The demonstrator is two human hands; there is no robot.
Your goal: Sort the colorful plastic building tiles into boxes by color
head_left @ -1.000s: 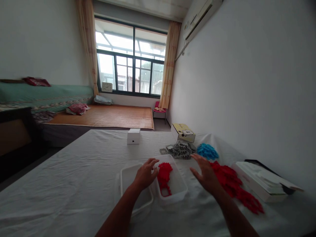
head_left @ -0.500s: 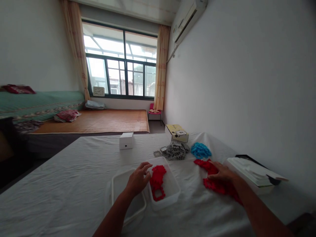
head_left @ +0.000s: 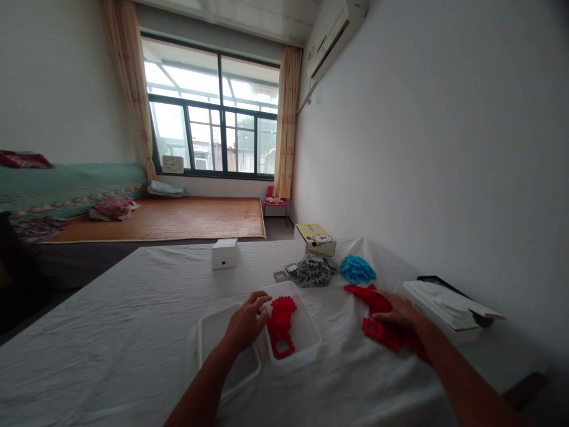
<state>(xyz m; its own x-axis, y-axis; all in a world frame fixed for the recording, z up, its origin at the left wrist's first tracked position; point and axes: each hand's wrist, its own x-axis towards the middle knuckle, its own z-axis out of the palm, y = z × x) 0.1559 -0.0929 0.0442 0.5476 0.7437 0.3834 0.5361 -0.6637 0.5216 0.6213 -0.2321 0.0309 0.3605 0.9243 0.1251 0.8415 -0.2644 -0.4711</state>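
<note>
A clear plastic container [head_left: 311,350] on the cloth holds several red toothed-edge pieces [head_left: 280,320], lying overlapped along its left side. My left hand [head_left: 246,320] is at the container's left rim, its fingers stretched and apart, with nothing visible in them. Beneath that forearm lies a pale-rimmed lid or shallow tray [head_left: 229,350], partly covered. To the right, my right hand [head_left: 398,311] rests over a spread pile of red toothed pieces [head_left: 373,329]. Its thumb and fingers are apart around some of them; the palm hides part of the pile.
Behind the container sit a heap of grey toothed pieces [head_left: 313,271] and a blue heap [head_left: 357,270]. A yellow cartoon box [head_left: 316,239] and a small white box [head_left: 224,254] stand farther back. White stacked items [head_left: 440,305] lie at the right, near the wall.
The whole view has shifted slightly, so things appear a little farther left. My right hand stays on the red pile with small finger movement; my left hand stays at the container rim.
</note>
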